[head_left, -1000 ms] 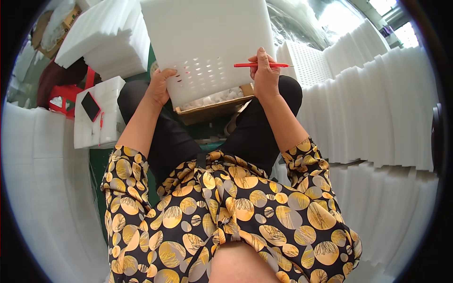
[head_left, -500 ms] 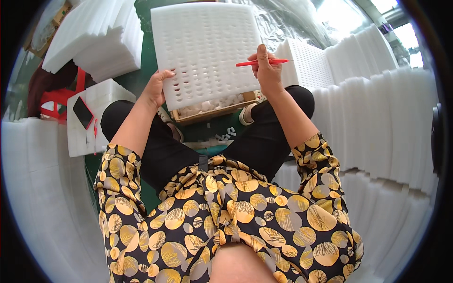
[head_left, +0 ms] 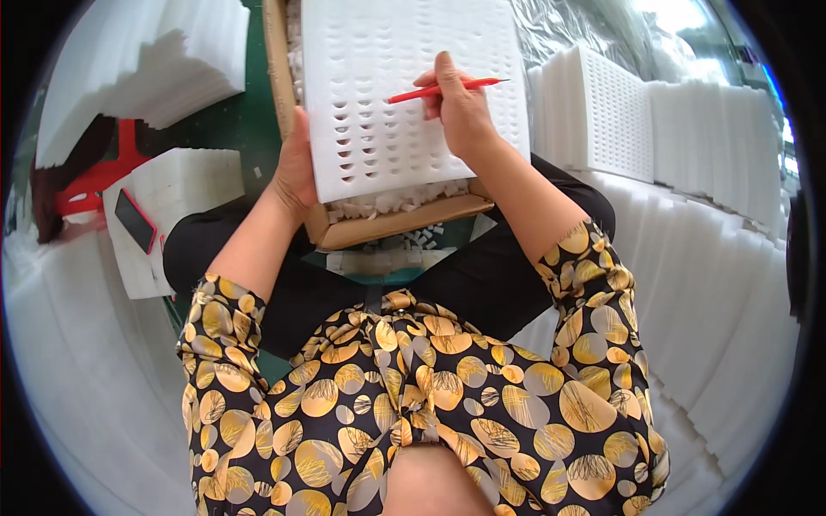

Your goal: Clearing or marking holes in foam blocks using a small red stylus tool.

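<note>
While stacked white foam sheets (head_left: 680, 267) crowd the right side, we find an open carton (head_left: 404, 224) set between a seated person's knees, a spot that seems chosen to keep it within easy reach of both arms. Over it lies a perforated foam sheet (head_left: 465, 150), its rows of slots facing up, and we judge that the carton's rim may help carry its weight. To the left, a white foam block (head_left: 202, 172) appears to serve as a side table. The left hand (head_left: 297, 163) lies along the sheet's left edge, apparently steadying it; its fingers are largely hidden, so we cannot tell how tightly they close. The right hand (head_left: 465, 116), above the sheet, pinches a slim red tool (head_left: 409, 95) crosswise between thumb and fingers. A phone (head_left: 134, 220) rests on the block, and small foam scraps (head_left: 396, 198) fill the carton.
</note>
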`<state>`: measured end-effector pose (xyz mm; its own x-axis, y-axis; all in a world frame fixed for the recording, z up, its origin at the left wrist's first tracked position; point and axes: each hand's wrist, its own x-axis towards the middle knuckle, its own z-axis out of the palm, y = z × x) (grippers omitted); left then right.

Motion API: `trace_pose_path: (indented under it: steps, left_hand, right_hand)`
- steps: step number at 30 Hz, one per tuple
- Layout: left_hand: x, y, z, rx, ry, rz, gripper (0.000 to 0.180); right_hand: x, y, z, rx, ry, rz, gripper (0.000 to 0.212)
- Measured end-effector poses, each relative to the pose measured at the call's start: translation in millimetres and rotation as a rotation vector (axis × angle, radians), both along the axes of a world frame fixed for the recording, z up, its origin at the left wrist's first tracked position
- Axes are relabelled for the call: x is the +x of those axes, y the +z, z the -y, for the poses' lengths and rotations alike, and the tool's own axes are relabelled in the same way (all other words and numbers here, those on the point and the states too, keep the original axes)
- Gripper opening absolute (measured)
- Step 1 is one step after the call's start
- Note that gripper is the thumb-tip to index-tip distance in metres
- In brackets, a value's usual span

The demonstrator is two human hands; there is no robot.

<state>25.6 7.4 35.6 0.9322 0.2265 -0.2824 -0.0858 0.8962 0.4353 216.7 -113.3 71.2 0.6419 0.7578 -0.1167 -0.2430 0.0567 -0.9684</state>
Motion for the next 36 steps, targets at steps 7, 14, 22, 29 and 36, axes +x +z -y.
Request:
trace_pose_path:
  steps: [7,14,22,29,36]
  left_hand:
    - [24,46,56,0.102,0.242,-0.300,0.054]
    - [2,34,40,0.074,-0.065,-0.289,0.050]
    - [-21,18,23,0.204,0.103,-0.625,0.050]
    - [-27,27,-3,0.566,-0.045,-0.691,0.049]
    - [-34,-2,-2,0.189,0.108,-0.641,0.044]
  right_hand:
    - [-4,-11,-2,0.020,-0.015,-0.176,0.051]
    - [-9,-6,2,0.037,-0.001,-0.208,0.052]
    - [-12,-20,10,0.037,-0.073,-0.442,0.051]
    - [-5,-10,16,-0.001,-0.058,-0.151,0.050]
    - [-5,-24,34,-0.175,-0.099,0.263,0.046]
